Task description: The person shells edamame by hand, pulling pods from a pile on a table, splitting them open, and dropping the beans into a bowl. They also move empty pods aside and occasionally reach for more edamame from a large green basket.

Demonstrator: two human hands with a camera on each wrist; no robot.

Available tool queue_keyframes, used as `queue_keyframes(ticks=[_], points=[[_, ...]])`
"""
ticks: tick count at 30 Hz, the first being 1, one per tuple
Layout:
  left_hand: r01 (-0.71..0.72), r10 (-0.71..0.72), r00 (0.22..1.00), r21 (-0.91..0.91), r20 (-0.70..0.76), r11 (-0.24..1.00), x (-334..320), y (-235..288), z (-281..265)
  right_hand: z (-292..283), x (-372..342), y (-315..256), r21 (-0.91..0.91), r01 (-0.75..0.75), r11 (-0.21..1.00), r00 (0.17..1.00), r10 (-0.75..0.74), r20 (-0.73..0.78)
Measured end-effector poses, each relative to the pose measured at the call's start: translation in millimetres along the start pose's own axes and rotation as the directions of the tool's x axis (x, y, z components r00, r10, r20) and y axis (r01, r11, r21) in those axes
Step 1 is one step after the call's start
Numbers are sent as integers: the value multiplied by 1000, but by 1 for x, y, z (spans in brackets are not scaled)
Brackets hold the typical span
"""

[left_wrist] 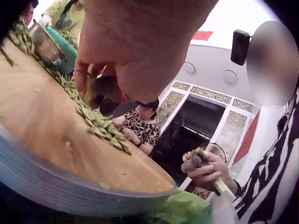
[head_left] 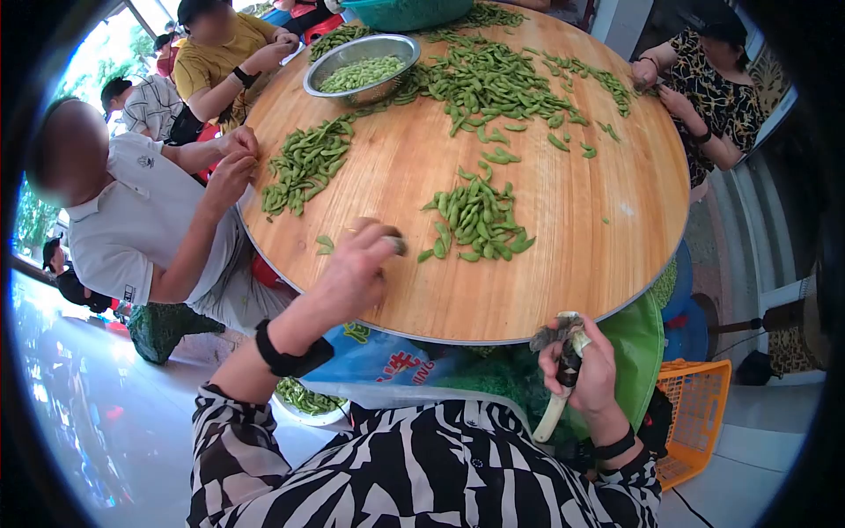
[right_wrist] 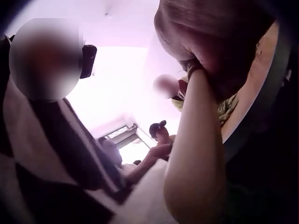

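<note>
My left hand [head_left: 352, 268] is over the near left part of the round wooden table, blurred, its fingers bent. A dark grey covering [left_wrist: 105, 88] shows at its fingertips; I cannot tell whether it holds anything. To its right lies a small pile of green soybean pods [head_left: 480, 216]. My right hand [head_left: 585, 365] is just off the table's near edge, fingers curled round a tool with a long pale handle [head_left: 551, 418] and a dark wrapped part. Grey cloth-like material [head_left: 553, 334] is at that hand's fingertips. In the right wrist view the handle [right_wrist: 196, 149] runs down from the palm.
A steel colander [head_left: 365, 91] of shelled beans stands by a teal basin [head_left: 407, 11] at the back. Larger pod heaps [head_left: 493, 79] cover the far table [head_left: 396, 167]. People sit around it. A green bag [head_left: 629, 348] and orange crate [head_left: 695, 409] are at the right.
</note>
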State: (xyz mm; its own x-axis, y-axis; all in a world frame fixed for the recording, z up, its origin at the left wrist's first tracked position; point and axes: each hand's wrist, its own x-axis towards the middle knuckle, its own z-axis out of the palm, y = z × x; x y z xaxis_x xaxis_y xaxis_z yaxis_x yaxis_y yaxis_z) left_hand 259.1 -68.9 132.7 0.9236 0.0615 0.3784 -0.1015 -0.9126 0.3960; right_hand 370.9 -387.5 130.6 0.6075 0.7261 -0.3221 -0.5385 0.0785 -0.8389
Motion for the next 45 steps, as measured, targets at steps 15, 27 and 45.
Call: queue_keyframes(ticks=[15,27,45], points=[[-143,133,987,114,89,983,30,-3,38,4,-3,23,132,-150,980,989,150,11],[64,-69,997,102,46,993,10,-30,20,7,-6,13,13,-142,990,990,141,29],[603,-446,798,-563,406,565,34,29,8,15,0,-23,-123,-60,991,995,70,72]])
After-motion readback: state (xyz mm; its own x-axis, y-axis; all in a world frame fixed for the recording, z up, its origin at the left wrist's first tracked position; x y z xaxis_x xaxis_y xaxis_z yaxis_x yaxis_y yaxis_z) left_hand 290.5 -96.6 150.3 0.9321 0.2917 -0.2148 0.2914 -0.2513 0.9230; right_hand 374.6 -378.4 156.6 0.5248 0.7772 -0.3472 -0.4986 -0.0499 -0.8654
